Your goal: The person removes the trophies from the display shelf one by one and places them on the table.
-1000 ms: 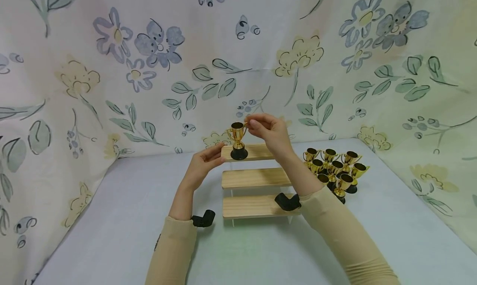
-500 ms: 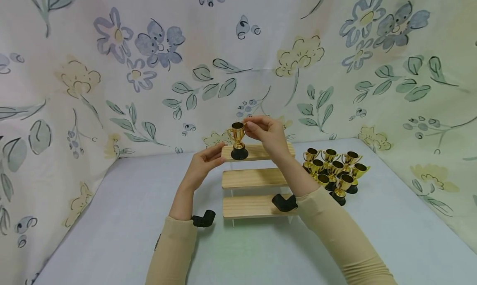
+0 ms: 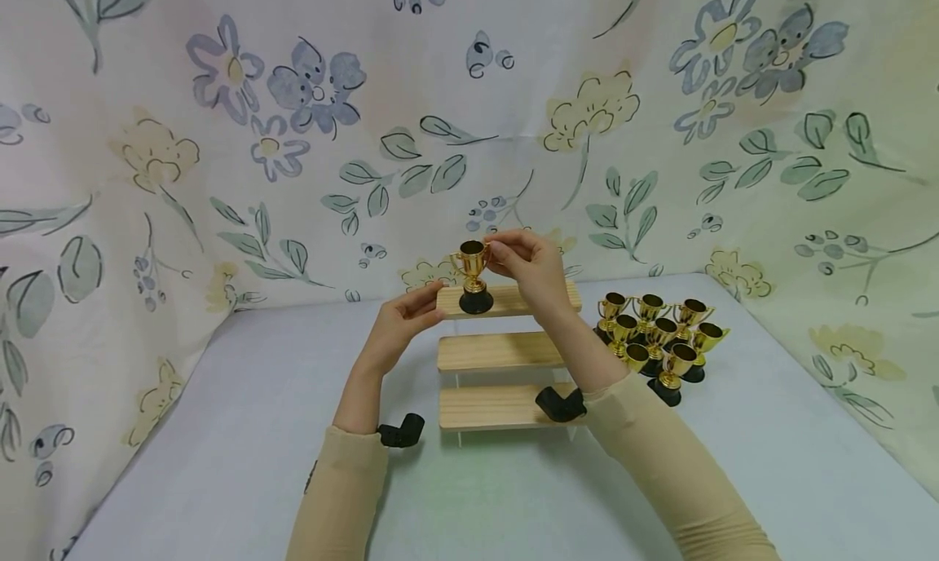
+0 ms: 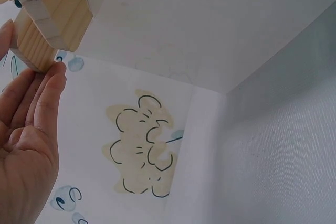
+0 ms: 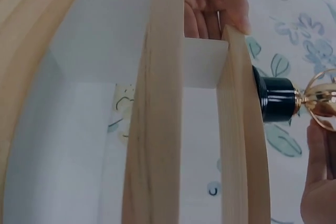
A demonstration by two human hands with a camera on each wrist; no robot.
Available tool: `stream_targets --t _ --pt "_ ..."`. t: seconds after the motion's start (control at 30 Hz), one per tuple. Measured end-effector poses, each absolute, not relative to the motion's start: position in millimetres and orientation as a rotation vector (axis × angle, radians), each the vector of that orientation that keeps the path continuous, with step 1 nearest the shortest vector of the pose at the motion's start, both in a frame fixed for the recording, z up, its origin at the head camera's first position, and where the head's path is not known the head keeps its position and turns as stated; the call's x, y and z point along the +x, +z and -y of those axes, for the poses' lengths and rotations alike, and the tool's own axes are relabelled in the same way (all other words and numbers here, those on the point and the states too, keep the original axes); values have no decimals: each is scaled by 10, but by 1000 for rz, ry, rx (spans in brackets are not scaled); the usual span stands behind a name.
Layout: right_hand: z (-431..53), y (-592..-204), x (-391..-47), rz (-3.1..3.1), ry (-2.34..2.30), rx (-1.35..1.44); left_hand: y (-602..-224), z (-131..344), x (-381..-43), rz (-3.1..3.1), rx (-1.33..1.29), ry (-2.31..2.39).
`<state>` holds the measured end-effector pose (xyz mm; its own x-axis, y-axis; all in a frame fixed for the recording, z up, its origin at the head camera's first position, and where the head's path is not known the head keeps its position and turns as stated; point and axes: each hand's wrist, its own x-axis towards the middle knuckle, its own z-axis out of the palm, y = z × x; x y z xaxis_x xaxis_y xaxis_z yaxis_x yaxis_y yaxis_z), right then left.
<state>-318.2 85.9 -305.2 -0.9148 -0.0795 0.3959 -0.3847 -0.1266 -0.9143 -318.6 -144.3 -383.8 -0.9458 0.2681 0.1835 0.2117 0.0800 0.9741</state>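
A small gold trophy cup (image 3: 473,261) on a black base stands upright at the left part of the top shelf (image 3: 517,300) of a three-step wooden display stand. My right hand (image 3: 537,271) pinches the cup's right handle between thumb and fingers. In the right wrist view, the black base (image 5: 278,99) sits against the shelf board, and part of the right hand (image 5: 318,182) shows beside the handle. My left hand (image 3: 396,329) holds the left end of the top shelf, thumb on one side and fingers on the other. The left wrist view shows these fingers (image 4: 44,95) against the board end (image 4: 32,43).
Several more gold trophies (image 3: 678,357) stand grouped on the table, right of the stand. The middle shelf (image 3: 502,351) and bottom shelf (image 3: 487,408) step down toward me. A floral cloth (image 3: 469,96) hangs behind the white table (image 3: 293,382).
The trophy has shifted slightly right along the top shelf, with the right hand still at its handle. My left hand has stayed in place on the shelf end.
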Motion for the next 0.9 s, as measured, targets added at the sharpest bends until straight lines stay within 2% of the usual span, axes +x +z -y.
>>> stream_targets --t 0.9 --pt "-1467 -3070 -2962 1754 2159 455 -3832 1440 -3185 -2260 526 2057"
